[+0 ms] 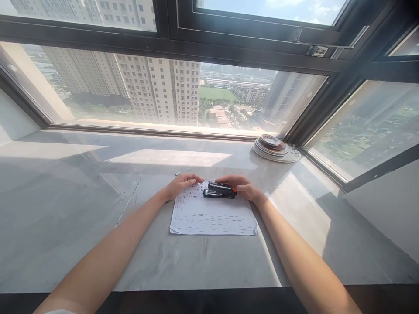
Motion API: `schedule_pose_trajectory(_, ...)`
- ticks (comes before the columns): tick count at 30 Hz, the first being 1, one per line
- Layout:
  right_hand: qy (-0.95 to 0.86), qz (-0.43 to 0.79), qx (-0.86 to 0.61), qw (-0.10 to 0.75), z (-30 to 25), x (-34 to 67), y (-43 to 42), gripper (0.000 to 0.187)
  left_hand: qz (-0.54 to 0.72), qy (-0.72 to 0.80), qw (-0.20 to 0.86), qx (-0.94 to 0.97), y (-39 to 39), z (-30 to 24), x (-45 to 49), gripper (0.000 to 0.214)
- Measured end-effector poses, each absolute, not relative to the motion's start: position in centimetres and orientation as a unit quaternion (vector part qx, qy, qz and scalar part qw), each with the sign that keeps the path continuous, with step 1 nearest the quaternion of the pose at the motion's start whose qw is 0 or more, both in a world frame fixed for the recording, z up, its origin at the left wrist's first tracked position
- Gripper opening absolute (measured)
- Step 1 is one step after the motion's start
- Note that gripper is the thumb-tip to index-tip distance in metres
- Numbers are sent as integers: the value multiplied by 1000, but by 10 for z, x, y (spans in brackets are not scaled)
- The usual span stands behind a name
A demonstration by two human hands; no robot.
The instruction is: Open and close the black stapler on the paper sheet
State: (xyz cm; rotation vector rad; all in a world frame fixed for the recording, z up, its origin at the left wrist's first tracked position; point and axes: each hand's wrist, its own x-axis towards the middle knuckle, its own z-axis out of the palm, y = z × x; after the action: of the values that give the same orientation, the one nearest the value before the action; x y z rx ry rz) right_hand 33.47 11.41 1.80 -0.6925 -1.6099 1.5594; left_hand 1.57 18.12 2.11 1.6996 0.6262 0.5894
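Note:
A black stapler [220, 191] with a red part at its rear lies over the upper part of some white paper [212, 218]. My right hand [242, 186] grips the stapler's rear end from the right, thumb in front and fingers behind. My left hand [183, 185] rests at the paper's upper left edge, its fingers stretched toward the stapler but apart from it. Rows of short dark dashes run across the lower paper and along its sides. Small dark marks like writing show near the top left. The lower corners look slightly curled.
The paper lies on a grey marble-patterned sill [147, 253] with sunlit patches. A stack of round plates [270, 147] stands at the back right by the window frame [294, 117]. A small pale piece [177, 174] lies behind my left hand. High-rise buildings show outside.

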Motion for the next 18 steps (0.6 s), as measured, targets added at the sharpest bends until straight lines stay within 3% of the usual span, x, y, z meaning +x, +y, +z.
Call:
schedule_pose_trajectory(8,-629,634,-281,351,21,333,113,69,254,268,582,724,182,19,15,34)
schedule_pose_trajectory(18,-614,644,-297,346,21,334,113,70,256,267,583,723,182,19,15,34)
